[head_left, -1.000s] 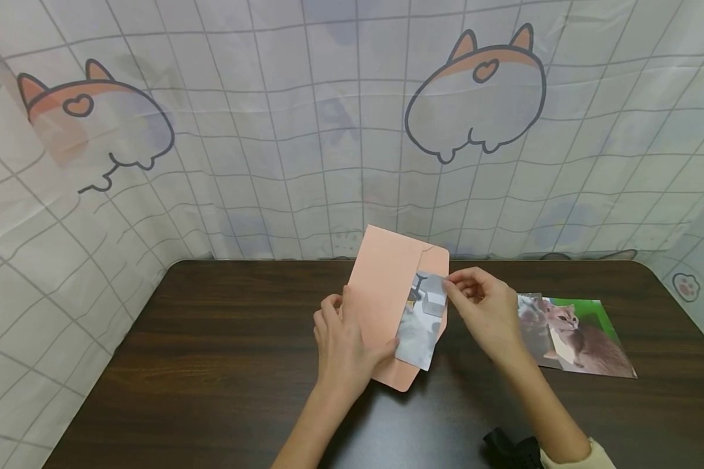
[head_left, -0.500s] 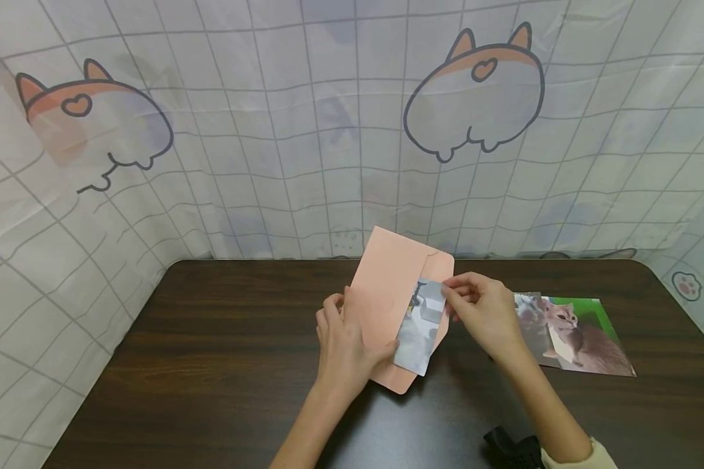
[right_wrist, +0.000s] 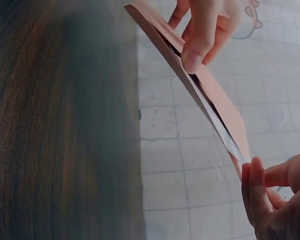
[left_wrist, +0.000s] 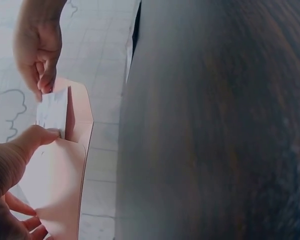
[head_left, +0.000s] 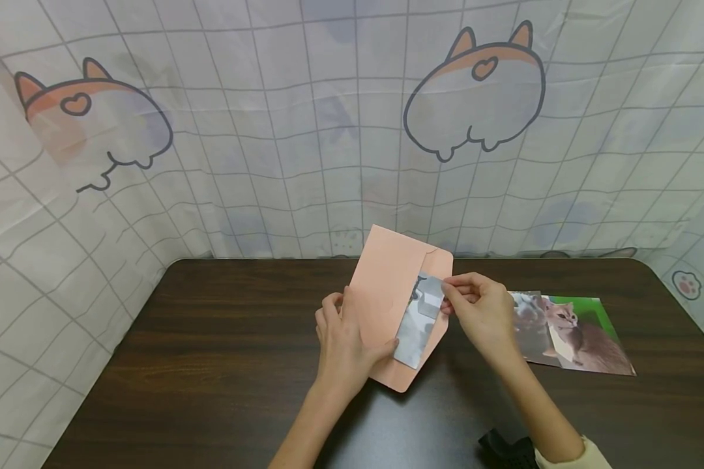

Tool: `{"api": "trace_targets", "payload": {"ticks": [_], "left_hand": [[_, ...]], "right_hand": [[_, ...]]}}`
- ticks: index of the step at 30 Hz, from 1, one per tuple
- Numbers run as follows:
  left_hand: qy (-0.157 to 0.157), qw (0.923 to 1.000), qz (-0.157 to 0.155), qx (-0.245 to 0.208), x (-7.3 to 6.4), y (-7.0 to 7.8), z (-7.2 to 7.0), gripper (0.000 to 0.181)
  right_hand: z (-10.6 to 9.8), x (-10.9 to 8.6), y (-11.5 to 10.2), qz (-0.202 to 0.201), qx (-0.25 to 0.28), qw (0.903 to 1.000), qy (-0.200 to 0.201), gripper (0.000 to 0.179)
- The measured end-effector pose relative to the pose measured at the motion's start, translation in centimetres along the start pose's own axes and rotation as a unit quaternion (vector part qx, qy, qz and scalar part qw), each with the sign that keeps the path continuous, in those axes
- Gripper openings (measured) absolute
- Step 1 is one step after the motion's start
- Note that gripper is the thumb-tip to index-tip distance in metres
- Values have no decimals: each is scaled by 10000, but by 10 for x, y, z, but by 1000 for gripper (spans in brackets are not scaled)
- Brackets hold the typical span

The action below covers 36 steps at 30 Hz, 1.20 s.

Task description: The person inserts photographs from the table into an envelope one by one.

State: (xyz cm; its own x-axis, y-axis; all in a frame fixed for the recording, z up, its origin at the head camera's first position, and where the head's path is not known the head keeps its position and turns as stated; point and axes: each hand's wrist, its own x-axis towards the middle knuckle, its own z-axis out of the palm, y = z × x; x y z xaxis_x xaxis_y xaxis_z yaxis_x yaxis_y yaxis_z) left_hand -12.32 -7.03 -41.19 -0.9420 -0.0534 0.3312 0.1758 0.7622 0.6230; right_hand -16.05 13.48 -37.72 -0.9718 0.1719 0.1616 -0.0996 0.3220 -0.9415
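Envelope of smooth peach-pink paper (head_left: 381, 280): held aslant over a dark brown wood-grain table (head_left: 211, 365), with a rounded open flap (head_left: 440, 263) on the side facing the right hand (head_left: 484, 319), likely so as to keep the mouth within easy reach. Gripped from its left side with the left hand (head_left: 340, 352), fingers round the back, thumb stretched across the front as far as the mouth; presumably braced that way against bending or slipping. Touched with that thumb's tip a small grey-and-white printed paper card (head_left: 419, 326), perhaps to guide it. Had the card, by all appearances, partly inside the envelope's mouth, with the outer strip showing over the flap. Could not tell its depth under the paper.

Pinched the card's upper right corner between right thumb and forefinger, beside the envelope's flap, with hardly any gap at the tips; probably held only there so as to leave the mouth uncovered. Spread the left thumb well away from the left fingers, with envelope between.

Had lying well to the envelope's right a glossy print of a reddish-brown cat on green (head_left: 592, 342) and, touching it, a grey cat print (head_left: 530, 326).
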Motion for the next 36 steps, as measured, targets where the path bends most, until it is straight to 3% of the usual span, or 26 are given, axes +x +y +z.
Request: {"api": "trace_targets", "payload": {"ticks": [15, 24, 36], "left_hand": [[-91, 9996, -136, -246, 1, 2, -2, 98], [-155, 9991, -106, -382, -1, 5, -1, 99], [-208, 9988, 75, -446, -3, 10, -1, 104]], "right_hand": [[5, -4, 3, -300, -262, 9988, 283, 13], [7, -5, 2, -222, -125, 9991, 334, 12], [9, -4, -1, 187, 266, 9991, 275, 17]]}}
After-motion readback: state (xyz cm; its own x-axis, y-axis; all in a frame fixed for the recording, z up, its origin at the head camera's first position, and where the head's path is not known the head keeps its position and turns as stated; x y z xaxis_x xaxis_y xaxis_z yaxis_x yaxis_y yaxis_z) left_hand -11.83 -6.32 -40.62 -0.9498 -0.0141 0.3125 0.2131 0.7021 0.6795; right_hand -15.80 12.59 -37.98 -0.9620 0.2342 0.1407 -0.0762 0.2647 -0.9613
